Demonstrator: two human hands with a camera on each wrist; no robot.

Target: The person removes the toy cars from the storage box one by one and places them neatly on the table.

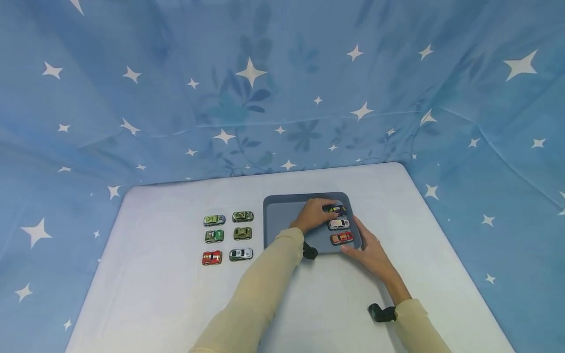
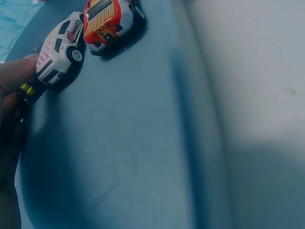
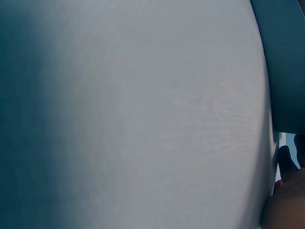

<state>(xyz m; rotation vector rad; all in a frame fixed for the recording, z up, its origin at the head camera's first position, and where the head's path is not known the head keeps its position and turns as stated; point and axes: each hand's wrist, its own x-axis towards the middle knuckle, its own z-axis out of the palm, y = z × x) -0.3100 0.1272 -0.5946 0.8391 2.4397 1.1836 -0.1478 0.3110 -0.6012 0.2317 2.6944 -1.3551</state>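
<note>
My left hand (image 1: pixel 312 214) reaches into the grey tray (image 1: pixel 282 198) and pinches a dark toy car (image 1: pixel 338 210) by the tray's back right corner. In front of that car, a white toy car (image 1: pixel 338 224) and a red toy car (image 1: pixel 342 238) stand in a column. The left wrist view shows the white car (image 2: pixel 61 50) right beside my fingers, with the red car (image 2: pixel 108 23) next to it. Spread around the tray's front right corner, my right hand (image 1: pixel 370 253) touches its edges with extended thumb and fingers.
Left of the tray, several toy cars stand on the white table (image 1: pixel 154 274) in two columns, among them a red car (image 1: pixel 212 258), a silver-and-green car (image 1: pixel 241 254) and a green car (image 1: pixel 214 236). A blue star-patterned cloth (image 1: pixel 273 142) hangs behind the table and at both sides.
</note>
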